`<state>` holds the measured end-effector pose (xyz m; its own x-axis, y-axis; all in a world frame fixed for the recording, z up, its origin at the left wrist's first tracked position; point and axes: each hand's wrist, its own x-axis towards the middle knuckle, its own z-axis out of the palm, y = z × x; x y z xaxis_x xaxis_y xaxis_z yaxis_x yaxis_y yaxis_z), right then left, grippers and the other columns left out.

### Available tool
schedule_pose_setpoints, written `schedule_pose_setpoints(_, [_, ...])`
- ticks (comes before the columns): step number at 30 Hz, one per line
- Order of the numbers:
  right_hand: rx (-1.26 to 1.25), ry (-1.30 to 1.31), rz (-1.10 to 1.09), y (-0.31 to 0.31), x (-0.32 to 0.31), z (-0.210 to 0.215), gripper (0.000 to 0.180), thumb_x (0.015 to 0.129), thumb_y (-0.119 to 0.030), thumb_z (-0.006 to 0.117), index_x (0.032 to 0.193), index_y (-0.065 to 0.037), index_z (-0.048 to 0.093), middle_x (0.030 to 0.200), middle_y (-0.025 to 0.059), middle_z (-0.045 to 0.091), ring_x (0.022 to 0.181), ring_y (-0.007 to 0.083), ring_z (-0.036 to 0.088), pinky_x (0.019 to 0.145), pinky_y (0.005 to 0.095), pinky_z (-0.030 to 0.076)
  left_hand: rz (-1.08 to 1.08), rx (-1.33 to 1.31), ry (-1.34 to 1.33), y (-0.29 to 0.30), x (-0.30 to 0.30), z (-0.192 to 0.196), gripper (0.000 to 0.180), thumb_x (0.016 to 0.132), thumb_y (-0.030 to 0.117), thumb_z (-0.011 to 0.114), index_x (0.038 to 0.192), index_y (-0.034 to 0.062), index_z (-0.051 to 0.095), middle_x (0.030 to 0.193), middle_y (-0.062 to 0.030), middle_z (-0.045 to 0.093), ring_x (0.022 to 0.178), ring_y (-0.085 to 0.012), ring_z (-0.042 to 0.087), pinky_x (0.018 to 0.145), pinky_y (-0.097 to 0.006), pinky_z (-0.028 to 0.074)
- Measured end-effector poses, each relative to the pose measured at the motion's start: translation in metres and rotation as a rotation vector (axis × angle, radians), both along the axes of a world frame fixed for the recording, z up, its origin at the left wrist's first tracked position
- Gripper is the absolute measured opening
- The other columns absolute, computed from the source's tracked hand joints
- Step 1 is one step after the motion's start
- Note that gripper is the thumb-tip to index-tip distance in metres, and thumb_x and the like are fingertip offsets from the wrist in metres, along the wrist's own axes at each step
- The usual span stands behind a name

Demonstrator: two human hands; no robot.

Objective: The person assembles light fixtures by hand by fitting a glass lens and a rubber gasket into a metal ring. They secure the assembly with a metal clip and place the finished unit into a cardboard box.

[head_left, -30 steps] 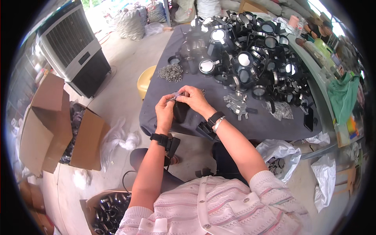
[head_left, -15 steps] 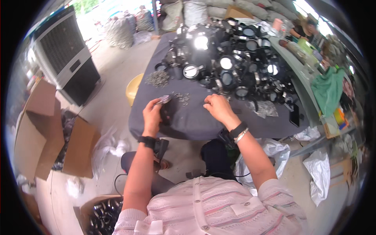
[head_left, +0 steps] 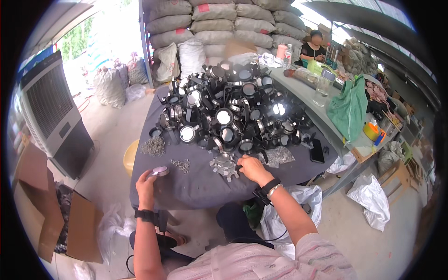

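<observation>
My left hand is closed on a round, flat, silvery disc-shaped part, held by its edge just above the near left of the cloth-covered table. My right hand has its fingers pinched together beside a small heap of flat, shiny metal pieces. Something dark shows at its fingertips, too small to name. Between the hands lies a little scatter of screw-like metal bits, with a larger mound of them farther left. Beyond rises a big pile of round black parts with shiny faces and metal bands.
A phone and a clear bag of small parts lie at the table's right. A grey bench adjoins it, holding a bottle and green cloth. A yellow basin stands left. Another person sits far right.
The view has tilted up and shifted right. My right hand has moved off the heap of flat metal pieces to its right side. My left hand still holds the disc-shaped part.
</observation>
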<state>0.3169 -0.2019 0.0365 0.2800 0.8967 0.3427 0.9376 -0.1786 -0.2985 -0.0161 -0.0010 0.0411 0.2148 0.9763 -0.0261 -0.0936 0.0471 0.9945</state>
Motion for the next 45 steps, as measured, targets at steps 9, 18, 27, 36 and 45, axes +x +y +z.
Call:
schedule_pose_setpoints(9, [-0.084,-0.279,0.002,0.005,-0.010,0.027,0.012,0.077,-0.003,0.054,0.087,-0.003,0.060,0.084,0.0180,0.065,0.080,0.0377,0.065,0.068,0.0464,0.052,0.112,-0.017,-0.101,0.018,-0.014,-0.031,0.005,0.076,0.006,0.066,0.078,0.0020,0.063,0.072,-0.0027,0.059,0.064,-0.0112,0.054,0.056,-0.026,0.042])
schedule_pose_setpoints(18, [0.185,1.083,0.416,0.059,-0.091,0.055,0.010,0.078,0.003,0.065,0.086,-0.002,0.061,0.070,-0.0011,0.060,0.058,0.0051,0.055,0.053,0.0231,0.044,-0.269,-0.023,-0.154,0.005,0.004,-0.005,0.006,0.079,0.004,0.063,0.073,0.0064,0.062,0.070,-0.0012,0.061,0.057,-0.0077,0.053,0.045,-0.023,0.038])
schedule_pose_setpoints(27, [0.256,0.608,0.734,0.138,-0.176,0.010,0.013,0.075,0.002,0.068,0.086,0.000,0.061,0.094,0.0093,0.066,0.087,0.0177,0.063,0.077,0.0297,0.050,-0.270,-0.089,-0.141,0.009,-0.014,-0.013,0.008,0.077,0.003,0.064,0.071,0.0063,0.060,0.071,-0.0024,0.062,0.057,-0.0087,0.053,0.044,-0.022,0.038])
schedule_pose_setpoints(36, [0.121,0.586,0.638,0.149,-0.172,0.018,0.016,0.075,-0.002,0.070,0.089,-0.003,0.063,0.080,0.0093,0.068,0.070,0.0180,0.066,0.063,0.0292,0.051,-0.218,-0.052,-0.124,0.003,-0.009,-0.020,0.008,0.080,0.004,0.062,0.072,0.0058,0.060,0.070,0.0005,0.060,0.053,-0.0056,0.049,0.046,-0.020,0.036])
schedule_pose_setpoints(45, [-0.081,0.597,0.624,0.172,-0.171,0.034,0.012,0.076,-0.004,0.068,0.086,-0.003,0.063,0.069,0.0080,0.063,0.060,0.0155,0.061,0.057,0.0289,0.048,0.038,0.480,0.328,-0.009,-0.004,-0.030,0.025,0.073,0.019,0.068,0.084,0.0003,0.055,0.065,-0.0114,0.058,0.059,-0.0250,0.057,0.056,-0.037,0.046])
